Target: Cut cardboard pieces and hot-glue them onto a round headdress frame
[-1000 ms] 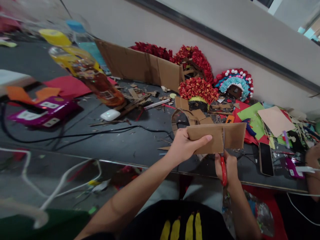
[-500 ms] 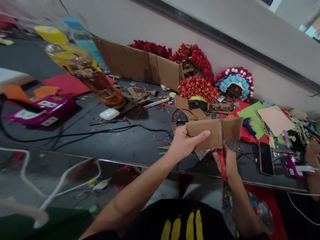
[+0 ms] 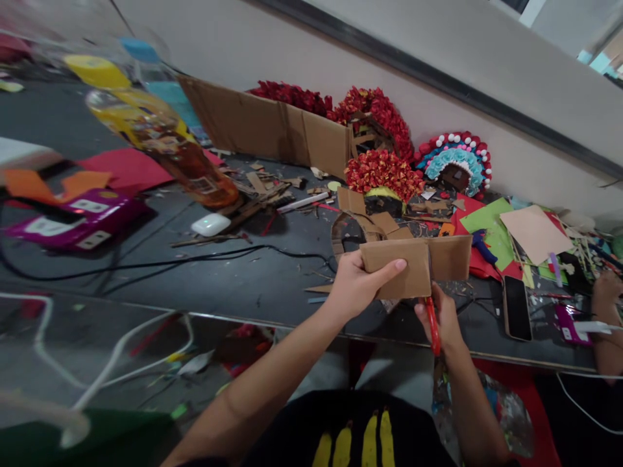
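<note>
Between my hands, above the dark table, is a piece of brown cardboard [image 3: 396,269] with a slit or fold down it and a second section on its right. My left hand [image 3: 357,279] pinches its left end, thumb across the front face. In my right hand [image 3: 445,314] are red-handled scissors [image 3: 433,326], held upright below the cardboard. Their blades are mostly hidden behind and within the cardboard at the dividing line. Behind it lie a cardboard ring [image 3: 339,235] and cut cardboard scraps [image 3: 384,222].
A tea bottle [image 3: 189,162], a purple power strip [image 3: 80,220] and black cables [image 3: 228,253] are on the left. Red flower-like decorations [image 3: 384,175] stand by the wall. At right are a glue gun [image 3: 483,246], a phone [image 3: 516,308] and another person's hand [image 3: 606,288].
The cardboard and both hands sit slightly lower in the view. The scissors' handles stay below the cardboard, and both hands keep their hold.
</note>
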Demonstrator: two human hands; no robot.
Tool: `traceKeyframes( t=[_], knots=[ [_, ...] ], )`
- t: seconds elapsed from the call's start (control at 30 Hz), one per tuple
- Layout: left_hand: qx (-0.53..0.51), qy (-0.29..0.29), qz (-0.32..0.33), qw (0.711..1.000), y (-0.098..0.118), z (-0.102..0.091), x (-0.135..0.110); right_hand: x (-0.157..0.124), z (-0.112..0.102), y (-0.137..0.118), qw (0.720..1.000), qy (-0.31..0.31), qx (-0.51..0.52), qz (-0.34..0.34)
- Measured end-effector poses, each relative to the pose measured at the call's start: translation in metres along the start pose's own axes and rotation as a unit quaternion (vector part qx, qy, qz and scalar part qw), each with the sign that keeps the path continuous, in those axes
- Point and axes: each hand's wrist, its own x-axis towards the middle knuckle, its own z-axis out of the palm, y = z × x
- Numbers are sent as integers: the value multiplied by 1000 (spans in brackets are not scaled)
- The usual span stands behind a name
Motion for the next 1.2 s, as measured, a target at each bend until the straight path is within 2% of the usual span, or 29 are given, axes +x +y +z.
traceKeyframes(
  t=[0.23, 0.57, 0.67, 0.8, 0.87, 1.03, 1.2],
  knots=[
    [-43, 5, -11, 999, -4, 1, -2, -2, 1, 1, 1000, -4, 23, 11],
    [-52, 48, -8, 997, -12, 0, -5, -4, 0, 0, 1000, -16, 18, 16],
    [-62, 64, -9, 996, -8, 1, -3, -4, -2, -4, 1000, -24, 14, 11],
    [-143, 150, 3, 978, 7, 0, 3, -5, -5, -8, 999, -41, -4, 2],
    [-136, 175, 23, 975, 11, -2, 5, -7, -4, -6, 999, -51, -4, 3],
    [-104, 144, 19, 984, 5, -4, 3, -11, 1, 1, 998, -52, 18, 11],
    [-117, 151, 10, 981, 2, -2, 2, -10, -1, 0, 997, -70, 15, 13]
  ],
)
